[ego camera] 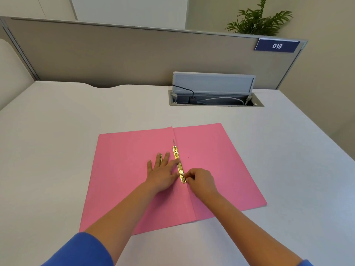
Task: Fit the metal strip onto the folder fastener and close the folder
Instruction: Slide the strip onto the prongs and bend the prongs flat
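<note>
A pink folder (211, 160) lies open and flat on the white desk. A gold metal strip (177, 160) lies along the folder's centre crease, with a thin prong (173, 142) sticking out beyond its far end. My left hand (163, 171) rests flat on the left flap, fingers spread, its fingertips pressing the strip's middle. A second small gold piece (161, 159) shows between its fingers. My right hand (200, 178) pinches the strip's near end with curled fingers.
The white desk (57, 150) spreads around the folder. An open cable box (215, 96) with cords is set into the desk behind the folder. A grey partition (134, 54) with a "018" sign (277, 46) and a plant (257, 22) stand at the back.
</note>
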`<action>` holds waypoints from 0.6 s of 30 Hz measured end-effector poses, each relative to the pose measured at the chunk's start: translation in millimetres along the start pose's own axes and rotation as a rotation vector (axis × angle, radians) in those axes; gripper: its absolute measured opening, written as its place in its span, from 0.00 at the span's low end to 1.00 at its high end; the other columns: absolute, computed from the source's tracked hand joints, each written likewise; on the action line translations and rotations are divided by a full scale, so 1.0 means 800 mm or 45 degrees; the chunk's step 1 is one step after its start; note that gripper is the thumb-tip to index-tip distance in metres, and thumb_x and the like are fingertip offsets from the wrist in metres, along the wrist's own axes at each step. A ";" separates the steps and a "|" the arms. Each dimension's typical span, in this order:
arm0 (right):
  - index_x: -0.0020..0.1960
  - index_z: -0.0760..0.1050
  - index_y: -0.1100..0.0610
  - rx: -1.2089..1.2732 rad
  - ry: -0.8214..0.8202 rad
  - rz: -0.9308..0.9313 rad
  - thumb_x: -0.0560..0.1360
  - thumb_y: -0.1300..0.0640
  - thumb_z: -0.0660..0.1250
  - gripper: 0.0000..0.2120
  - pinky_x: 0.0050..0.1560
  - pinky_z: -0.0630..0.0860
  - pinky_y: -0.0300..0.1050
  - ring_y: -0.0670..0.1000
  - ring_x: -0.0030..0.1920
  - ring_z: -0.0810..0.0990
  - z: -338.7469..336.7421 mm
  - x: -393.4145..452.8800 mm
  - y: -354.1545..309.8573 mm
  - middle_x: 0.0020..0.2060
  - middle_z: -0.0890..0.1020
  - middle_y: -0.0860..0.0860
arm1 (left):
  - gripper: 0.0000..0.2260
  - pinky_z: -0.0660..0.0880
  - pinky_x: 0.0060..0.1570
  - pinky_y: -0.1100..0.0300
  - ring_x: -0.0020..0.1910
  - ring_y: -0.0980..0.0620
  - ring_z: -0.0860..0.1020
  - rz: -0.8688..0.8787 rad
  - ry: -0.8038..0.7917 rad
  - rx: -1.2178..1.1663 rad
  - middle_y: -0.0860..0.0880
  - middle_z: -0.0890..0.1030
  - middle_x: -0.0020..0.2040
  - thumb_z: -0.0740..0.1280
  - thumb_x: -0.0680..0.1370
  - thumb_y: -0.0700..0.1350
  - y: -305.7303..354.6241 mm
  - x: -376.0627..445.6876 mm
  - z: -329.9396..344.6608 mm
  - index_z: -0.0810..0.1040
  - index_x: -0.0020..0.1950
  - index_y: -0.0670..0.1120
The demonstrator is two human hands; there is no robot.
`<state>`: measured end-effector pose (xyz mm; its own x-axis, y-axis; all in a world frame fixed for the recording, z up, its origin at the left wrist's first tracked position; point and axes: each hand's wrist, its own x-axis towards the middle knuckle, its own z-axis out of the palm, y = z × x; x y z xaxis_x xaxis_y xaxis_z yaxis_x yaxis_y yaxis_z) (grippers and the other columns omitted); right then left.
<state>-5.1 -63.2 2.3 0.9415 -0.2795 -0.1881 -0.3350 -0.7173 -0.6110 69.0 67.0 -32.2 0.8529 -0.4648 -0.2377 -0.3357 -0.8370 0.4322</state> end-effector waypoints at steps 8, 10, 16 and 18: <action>0.55 0.81 0.55 -0.231 -0.015 -0.120 0.77 0.62 0.59 0.14 0.51 0.72 0.45 0.57 0.53 0.78 0.004 -0.014 0.002 0.53 0.81 0.56 | 0.23 0.35 0.69 0.39 0.75 0.45 0.37 0.004 -0.008 0.005 0.50 0.43 0.78 0.55 0.78 0.56 0.000 -0.001 -0.002 0.54 0.73 0.60; 0.57 0.80 0.57 -0.288 -0.043 -0.112 0.77 0.64 0.59 0.14 0.52 0.71 0.46 0.58 0.55 0.78 0.002 -0.015 -0.002 0.55 0.80 0.57 | 0.23 0.35 0.69 0.39 0.75 0.45 0.37 0.008 -0.002 0.017 0.50 0.44 0.78 0.55 0.78 0.56 0.000 -0.002 -0.003 0.54 0.73 0.60; 0.56 0.77 0.63 -0.466 -0.124 -0.013 0.77 0.65 0.58 0.12 0.53 0.74 0.46 0.59 0.56 0.79 -0.002 -0.009 -0.037 0.55 0.81 0.60 | 0.23 0.36 0.69 0.39 0.75 0.46 0.38 0.017 0.031 0.019 0.50 0.44 0.78 0.56 0.78 0.56 0.000 -0.007 -0.002 0.54 0.73 0.60; 0.57 0.76 0.64 -0.494 -0.106 -0.016 0.78 0.65 0.56 0.13 0.54 0.73 0.48 0.60 0.57 0.79 -0.001 -0.012 -0.045 0.56 0.80 0.61 | 0.23 0.36 0.69 0.39 0.75 0.46 0.38 0.015 0.034 0.011 0.50 0.44 0.78 0.56 0.78 0.55 0.000 -0.006 -0.002 0.54 0.73 0.60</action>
<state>-2.4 -35.0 26.5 0.9401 -0.2275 -0.2540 -0.2967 -0.9128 -0.2805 65.1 69.6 -29.5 0.8593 -0.4668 -0.2089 -0.3491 -0.8339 0.4275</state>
